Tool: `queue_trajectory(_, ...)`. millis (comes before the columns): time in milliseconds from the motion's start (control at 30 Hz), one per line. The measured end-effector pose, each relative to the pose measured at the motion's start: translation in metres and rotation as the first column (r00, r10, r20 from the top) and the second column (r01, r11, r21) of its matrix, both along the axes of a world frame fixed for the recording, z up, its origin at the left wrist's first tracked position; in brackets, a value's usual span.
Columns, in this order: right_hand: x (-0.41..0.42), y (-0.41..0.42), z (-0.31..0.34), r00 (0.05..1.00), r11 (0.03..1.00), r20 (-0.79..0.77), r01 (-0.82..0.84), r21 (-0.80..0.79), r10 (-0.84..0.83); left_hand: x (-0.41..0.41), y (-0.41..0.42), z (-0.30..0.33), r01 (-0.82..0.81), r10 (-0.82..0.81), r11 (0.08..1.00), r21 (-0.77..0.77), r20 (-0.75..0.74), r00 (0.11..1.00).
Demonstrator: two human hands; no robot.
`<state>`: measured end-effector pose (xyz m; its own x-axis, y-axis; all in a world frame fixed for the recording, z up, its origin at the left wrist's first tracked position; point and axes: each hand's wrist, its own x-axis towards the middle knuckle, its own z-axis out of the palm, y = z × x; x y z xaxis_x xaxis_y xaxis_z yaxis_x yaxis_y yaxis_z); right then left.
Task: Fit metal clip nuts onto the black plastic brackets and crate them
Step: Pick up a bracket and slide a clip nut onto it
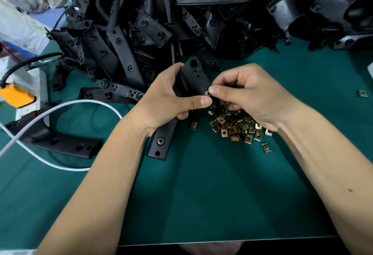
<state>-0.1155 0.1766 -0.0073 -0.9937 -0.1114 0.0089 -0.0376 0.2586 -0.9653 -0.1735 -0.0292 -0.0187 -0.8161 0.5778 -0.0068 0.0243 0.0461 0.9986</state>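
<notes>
The right hand (248,97) has its fingers (219,90) curled, thumb and forefinger pinching a small metal clip nut (206,93) against the edge of a long black plastic bracket (193,77). Only a sliver of that nut shows between the fingertips, so how far it sits on the bracket cannot be told. The left hand (171,97) grips the same bracket around its middle, fingers wrapped behind it and the thumb laid across the front, its tip just beside the right thumb. The bracket runs tilted, its upper end with a round hole rising above the left hand, its lower end with two holes reaching down to the green worktop (212,194).

Directly under the right hand lies a loose heap of brass-coloured square clip nuts (236,126), with a few strays just beside it and one well apart at the right. Beyond the hands a big pile of black plastic brackets (181,16) covers the far worktop. At the left, one curved black bracket (58,139) lies alone, crossed by a white cable (60,106), near a yellow block (17,95) with a black cable (30,62).
</notes>
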Motion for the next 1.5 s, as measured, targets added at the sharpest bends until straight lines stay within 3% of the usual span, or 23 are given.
queue_trajectory(133,0.000,-0.007,-0.003,0.997,0.998,-0.048,0.063,-0.001,-0.063,-0.002,-0.003,0.001,-0.028,0.027,0.999,-0.016,-0.015,1.000)
queue_trajectory(267,0.001,-0.015,-0.010,0.952,0.971,-0.259,0.204,0.127,-0.166,-0.007,-0.008,0.002,-0.151,0.148,0.986,0.069,0.045,0.988)
queue_trajectory(367,0.004,-0.021,-0.010,0.927,0.927,-0.376,0.138,0.347,0.002,-0.011,-0.015,0.005,-0.236,0.193,0.933,0.272,0.174,0.966)
queue_trajectory(433,0.006,-0.024,-0.010,0.925,0.860,-0.335,0.019,0.510,0.178,-0.012,-0.018,0.009,-0.228,0.148,0.898,0.375,0.231,0.962)
queue_trajectory(533,0.006,-0.025,-0.010,0.930,0.713,-0.238,-0.036,0.701,0.280,-0.010,-0.020,0.012,-0.194,0.057,0.861,0.471,0.290,0.955)
queue_trajectory(600,0.006,-0.027,-0.010,0.924,0.665,-0.216,-0.053,0.745,0.316,-0.009,-0.021,0.013,-0.186,0.035,0.851,0.491,0.301,0.953)
queue_trajectory(767,0.008,-0.030,-0.010,0.915,0.655,-0.199,-0.089,0.750,0.351,-0.008,-0.020,0.011,-0.129,0.001,0.880,0.458,0.269,0.963)
queue_trajectory(867,0.009,-0.030,-0.012,0.917,0.801,-0.292,-0.046,0.596,0.270,-0.010,-0.021,0.009,-0.075,-0.045,0.904,0.421,0.267,0.963)
queue_trajectory(967,0.006,-0.024,-0.012,0.930,0.973,-0.364,0.040,0.225,0.046,-0.010,-0.023,0.006,0.007,-0.103,0.928,0.373,0.239,0.966)
queue_trajectory(1033,0.003,-0.021,-0.011,0.942,0.997,-0.328,0.062,-0.055,-0.077,-0.008,-0.021,0.004,0.080,-0.167,0.930,0.360,0.218,0.961)
queue_trajectory(1100,0.001,-0.019,-0.008,0.947,0.970,-0.273,0.108,-0.220,-0.167,-0.004,-0.016,0.002,0.132,-0.209,0.927,0.350,0.192,0.959)
queue_trajectory(1267,0.000,-0.013,-0.007,0.955,0.903,-0.063,0.252,-0.347,-0.291,0.002,-0.004,-0.004,0.146,-0.214,0.938,0.313,0.193,0.958)
queue_trajectory(1500,0.002,-0.018,-0.004,0.969,0.901,0.058,0.245,-0.357,-0.241,0.006,0.001,-0.002,0.197,-0.223,0.967,0.159,0.171,0.960)
